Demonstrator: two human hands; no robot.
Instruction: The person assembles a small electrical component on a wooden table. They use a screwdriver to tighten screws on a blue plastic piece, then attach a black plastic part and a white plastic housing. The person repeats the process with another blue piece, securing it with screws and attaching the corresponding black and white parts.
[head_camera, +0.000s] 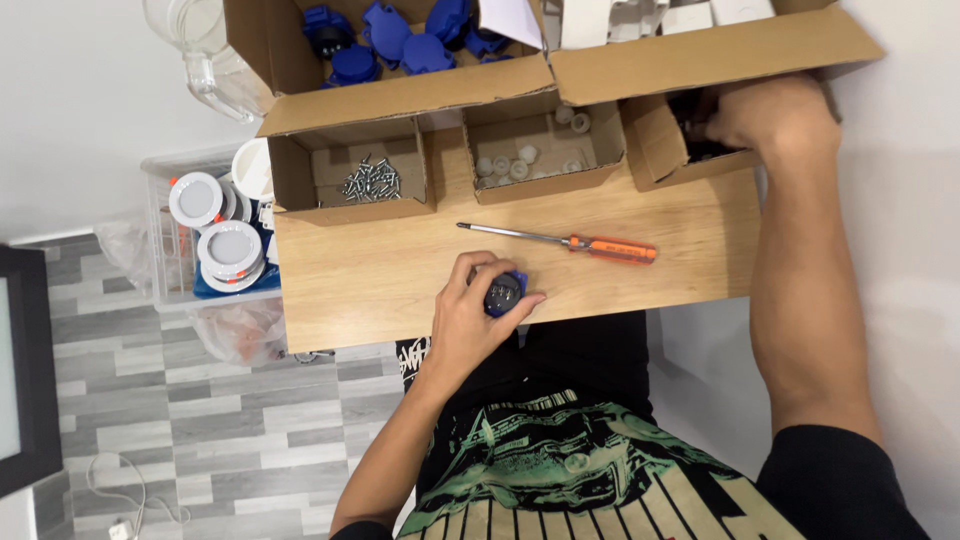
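Now, the left hand (470, 315) was clamped around a small blue and black part (503, 294) at the near edge of the wooden board (400, 270). Beyond it lay the orange-handled screwdriver (560, 241). Farther back, the right hand (770, 118) reached into a small cardboard box (655, 140) at the board's far right corner; its grip was hidden, I couldn't tell.

One screwdriver (560, 241), three small boxes (352, 170)

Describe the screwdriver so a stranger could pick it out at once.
Start at the wooden tabletop in front of the three small open cardboard trays. The screwdriver lies flat across its middle, just beyond the left hand. It alone has a transparent orange handle and a long thin metal shaft.
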